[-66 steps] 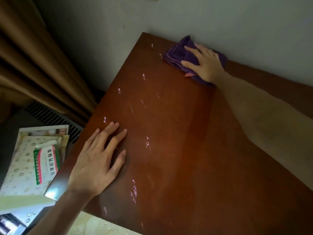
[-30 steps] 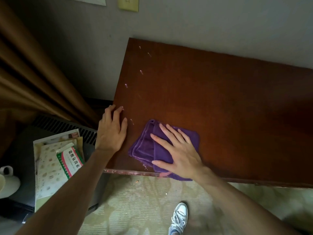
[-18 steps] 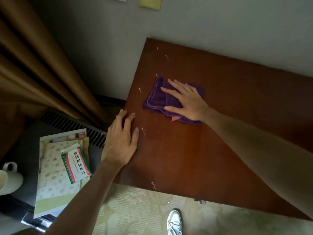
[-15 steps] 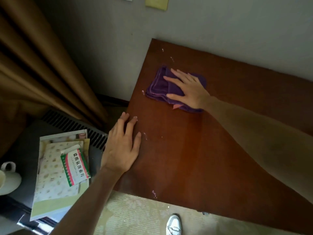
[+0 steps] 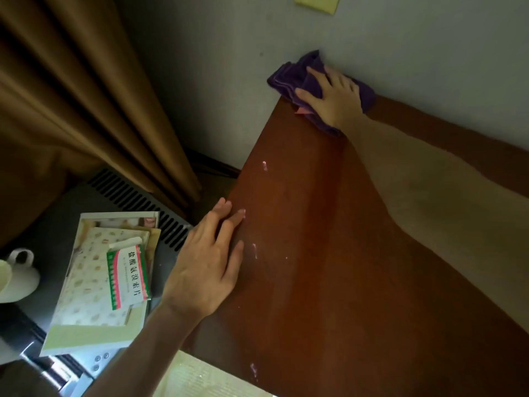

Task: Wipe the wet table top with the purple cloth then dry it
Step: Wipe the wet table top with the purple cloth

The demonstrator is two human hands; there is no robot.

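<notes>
The purple cloth [image 5: 289,80] lies bunched at the far left corner of the reddish-brown table top [image 5: 329,253], pushed up against the grey wall. My right hand [image 5: 333,96] presses flat on the cloth with fingers spread, and part of the cloth hangs past the corner. My left hand [image 5: 209,265] rests flat on the table's left edge, holding nothing. A few small bright wet spots [image 5: 264,165] remain along the left side of the top, near my left fingers and at the near edge.
A brown curtain [image 5: 86,90] hangs at the left. Below it a dark unit with a vent grille [image 5: 137,202] carries a stack of booklets and a medicine box [image 5: 127,277], with a white cup [image 5: 17,276] at the far left. Pale patterned carpet [image 5: 200,379] lies below.
My right hand has slid the cloth away from me, from the table's left side up to the far left corner at the wall. My left hand stays flat on the left edge.
</notes>
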